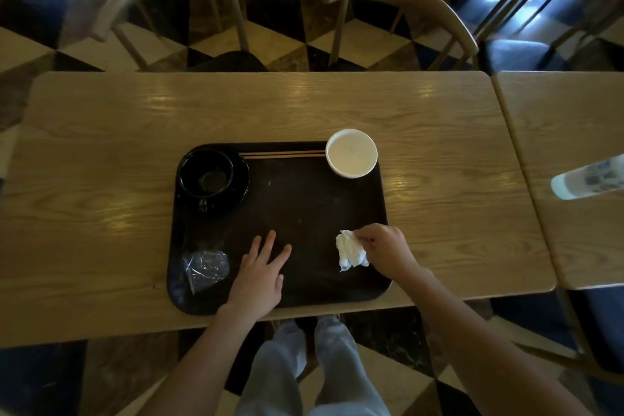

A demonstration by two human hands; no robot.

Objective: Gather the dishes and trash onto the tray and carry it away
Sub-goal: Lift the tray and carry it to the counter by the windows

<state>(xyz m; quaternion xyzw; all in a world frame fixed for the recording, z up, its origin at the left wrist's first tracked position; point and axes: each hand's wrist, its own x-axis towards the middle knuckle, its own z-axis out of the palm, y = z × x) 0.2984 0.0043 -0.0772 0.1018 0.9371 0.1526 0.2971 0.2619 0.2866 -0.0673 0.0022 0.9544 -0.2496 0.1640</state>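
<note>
**Napkin pinched over the tray's near right corner**

The right grip (385, 248) grasps a crumpled white napkin (351, 252), pinching it at the fingertips over the near right part of the dark tray (304, 199). The left grip (258, 275) is released, its fingers straight and spread over the tray's near middle; whether the palm touches the tray cannot be told.

The tray lies on the wooden table (101, 145). At its far left a black cup (206, 176) stands on a black saucer (241, 179). Chopsticks (282, 154) lie along the far rim, between the saucer and a white bowl (351, 154) at the far right corner. A clear wrapper (204, 268) lies at the near left, just beside the left grip.

A pale bottle (587, 181) shows at the right edge, over the next table.
</note>
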